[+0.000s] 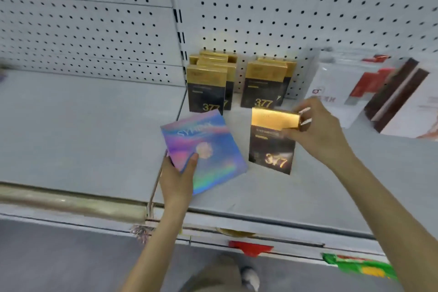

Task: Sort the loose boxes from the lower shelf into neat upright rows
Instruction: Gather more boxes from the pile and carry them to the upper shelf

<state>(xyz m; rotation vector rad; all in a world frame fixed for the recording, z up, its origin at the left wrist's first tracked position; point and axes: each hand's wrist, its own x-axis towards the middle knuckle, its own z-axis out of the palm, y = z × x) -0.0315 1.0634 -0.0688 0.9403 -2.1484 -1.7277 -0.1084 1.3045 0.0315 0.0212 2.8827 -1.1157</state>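
Note:
My right hand (320, 130) grips a black-and-gold "377" box (271, 147) by its gold top, holding it upright just above the grey shelf (83, 130). My left hand (179, 178) holds a holographic pink-blue box (208, 149) by its lower left corner, thumb on its face, tilted over the shelf. Behind them two rows of matching "377" boxes stand upright against the pegboard: a left row (206, 90) and a right row (266, 83).
White-and-red packages and a dark brown box (388, 97) lean at the right back of the shelf. The pegboard back wall (284, 12) rises behind. A red price tag (251, 248) and a green label (360, 265) hang on the shelf's front edge. Floor lies below.

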